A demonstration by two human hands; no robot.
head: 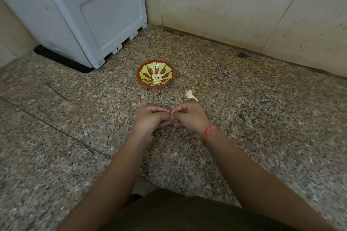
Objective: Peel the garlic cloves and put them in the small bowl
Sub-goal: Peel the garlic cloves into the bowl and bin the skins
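A small red-brown bowl [142, 78] with green petal shapes stands on the speckled stone counter, holding several peeled garlic cloves [157, 78]. In front of it my left hand [152, 119] and my right hand [187, 116] meet, fingers curled, and pinch a garlic clove [172, 114] between them. Only a pale sliver of that clove shows; the rest is hidden by fingers. A piece of garlic with papery skin [190, 95] lies on the counter just beyond my right hand.
A grey plastic appliance [84, 15] on a black mat stands at the back left. Beige tiled walls [244, 5] close the back and right. A dark speck [242, 54] lies by the wall foot. An orange thread band [208, 132] circles my right wrist.
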